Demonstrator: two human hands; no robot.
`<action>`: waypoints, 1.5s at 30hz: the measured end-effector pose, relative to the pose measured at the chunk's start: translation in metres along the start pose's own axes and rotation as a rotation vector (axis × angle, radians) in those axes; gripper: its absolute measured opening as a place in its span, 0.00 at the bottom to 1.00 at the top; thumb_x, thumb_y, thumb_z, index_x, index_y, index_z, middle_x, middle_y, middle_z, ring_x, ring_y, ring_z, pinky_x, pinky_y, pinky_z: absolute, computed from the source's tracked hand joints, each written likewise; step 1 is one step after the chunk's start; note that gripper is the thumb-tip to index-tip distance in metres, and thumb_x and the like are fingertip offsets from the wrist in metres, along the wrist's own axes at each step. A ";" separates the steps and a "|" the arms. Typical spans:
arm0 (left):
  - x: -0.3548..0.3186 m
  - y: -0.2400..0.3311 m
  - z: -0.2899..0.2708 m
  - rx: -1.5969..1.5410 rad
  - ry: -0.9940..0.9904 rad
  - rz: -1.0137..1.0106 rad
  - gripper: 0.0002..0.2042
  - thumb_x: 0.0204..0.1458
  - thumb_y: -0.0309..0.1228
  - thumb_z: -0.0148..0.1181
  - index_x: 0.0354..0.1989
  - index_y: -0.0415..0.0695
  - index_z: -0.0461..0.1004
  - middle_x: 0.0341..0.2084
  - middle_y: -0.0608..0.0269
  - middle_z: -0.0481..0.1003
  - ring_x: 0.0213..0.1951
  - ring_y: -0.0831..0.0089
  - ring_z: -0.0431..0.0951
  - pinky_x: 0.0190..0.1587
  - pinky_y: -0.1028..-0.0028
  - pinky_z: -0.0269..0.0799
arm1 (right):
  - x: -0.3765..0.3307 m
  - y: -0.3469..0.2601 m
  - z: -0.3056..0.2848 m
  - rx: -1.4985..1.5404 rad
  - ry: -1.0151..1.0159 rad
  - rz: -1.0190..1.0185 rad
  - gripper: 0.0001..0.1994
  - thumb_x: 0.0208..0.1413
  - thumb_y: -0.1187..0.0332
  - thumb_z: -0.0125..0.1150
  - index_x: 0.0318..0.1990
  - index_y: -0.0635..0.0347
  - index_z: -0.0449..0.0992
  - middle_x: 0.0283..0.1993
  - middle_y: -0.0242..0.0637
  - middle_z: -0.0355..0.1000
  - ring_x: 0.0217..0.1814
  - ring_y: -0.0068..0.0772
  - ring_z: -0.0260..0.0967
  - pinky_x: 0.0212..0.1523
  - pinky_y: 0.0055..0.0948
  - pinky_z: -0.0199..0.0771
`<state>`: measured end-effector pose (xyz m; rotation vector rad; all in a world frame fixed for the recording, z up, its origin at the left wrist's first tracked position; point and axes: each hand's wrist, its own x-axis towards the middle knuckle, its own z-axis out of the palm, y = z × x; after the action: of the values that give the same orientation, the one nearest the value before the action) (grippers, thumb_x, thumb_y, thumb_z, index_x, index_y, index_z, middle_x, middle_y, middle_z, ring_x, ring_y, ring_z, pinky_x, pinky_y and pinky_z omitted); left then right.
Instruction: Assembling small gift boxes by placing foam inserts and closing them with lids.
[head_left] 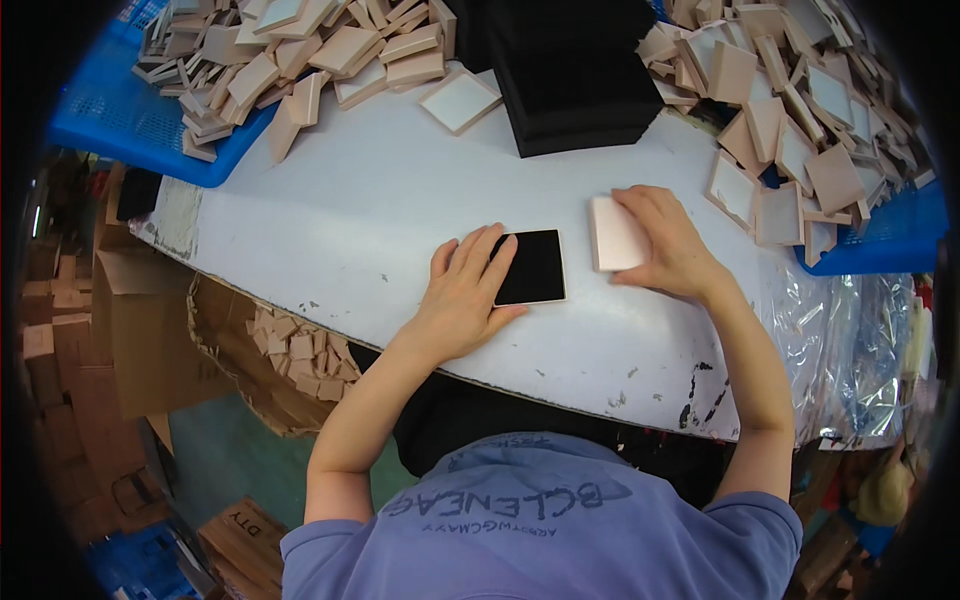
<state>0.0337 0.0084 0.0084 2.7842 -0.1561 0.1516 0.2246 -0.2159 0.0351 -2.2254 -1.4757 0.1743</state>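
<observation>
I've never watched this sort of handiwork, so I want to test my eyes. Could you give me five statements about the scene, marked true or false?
1. The right hand holds a pale block. True.
2. The left hand touches nothing. False: it rests on a black-topped piece with a pale rim.
3. The black stack stands on the far side of the table, beyond both hands. True.
4. The tabletop is bright green. False: it is whitish, with dark worn marks.
5. Pale pieces are heaped only at the left blue basket. False: they are also heaped at the right blue basket.
</observation>
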 end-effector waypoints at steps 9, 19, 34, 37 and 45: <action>0.006 -0.010 0.028 -0.364 0.394 0.121 0.42 0.38 0.33 0.67 0.62 0.40 0.50 0.61 0.35 0.48 0.56 0.43 0.60 0.57 0.55 0.54 | 0.039 -0.047 0.055 0.226 0.075 -0.202 0.37 0.29 0.53 0.74 0.50 0.59 0.68 0.53 0.48 0.63 0.55 0.49 0.60 0.55 0.41 0.62; 0.008 0.003 0.005 -0.023 0.011 0.010 0.45 0.40 0.43 0.65 0.64 0.37 0.46 0.63 0.37 0.45 0.63 0.44 0.49 0.60 0.51 0.45 | 0.016 -0.060 0.060 -0.074 0.017 -0.246 0.36 0.42 0.48 0.64 0.57 0.58 0.63 0.60 0.55 0.55 0.61 0.54 0.52 0.60 0.51 0.53; 0.103 -0.111 0.000 -0.001 0.378 -0.232 0.14 0.49 0.33 0.58 0.41 0.40 0.67 0.54 0.45 0.61 0.58 0.53 0.60 0.58 0.58 0.50 | 0.102 0.036 -0.055 -0.318 0.297 -0.116 0.10 0.44 0.71 0.64 0.36 0.62 0.76 0.38 0.38 0.73 0.43 0.40 0.69 0.45 0.35 0.67; 0.094 -0.123 0.001 -0.015 0.341 -0.226 0.09 0.48 0.31 0.59 0.32 0.40 0.68 0.53 0.45 0.62 0.57 0.53 0.61 0.55 0.58 0.52 | 0.104 0.031 -0.056 -0.195 0.249 -0.026 0.06 0.50 0.72 0.59 0.33 0.66 0.76 0.35 0.39 0.73 0.41 0.38 0.70 0.44 0.28 0.66; 0.022 -0.034 0.001 -0.370 0.449 0.192 0.10 0.41 0.25 0.65 0.26 0.42 0.67 0.55 0.44 0.61 0.55 0.48 0.62 0.55 0.62 0.58 | 0.090 0.061 -0.041 0.728 0.659 0.313 0.10 0.57 0.66 0.55 0.37 0.66 0.74 0.28 0.23 0.66 0.31 0.13 0.57 0.32 0.18 0.60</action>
<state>0.0599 0.0383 -0.0008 2.2973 -0.3025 0.7105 0.3280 -0.1670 0.0576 -1.6499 -0.5725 0.0491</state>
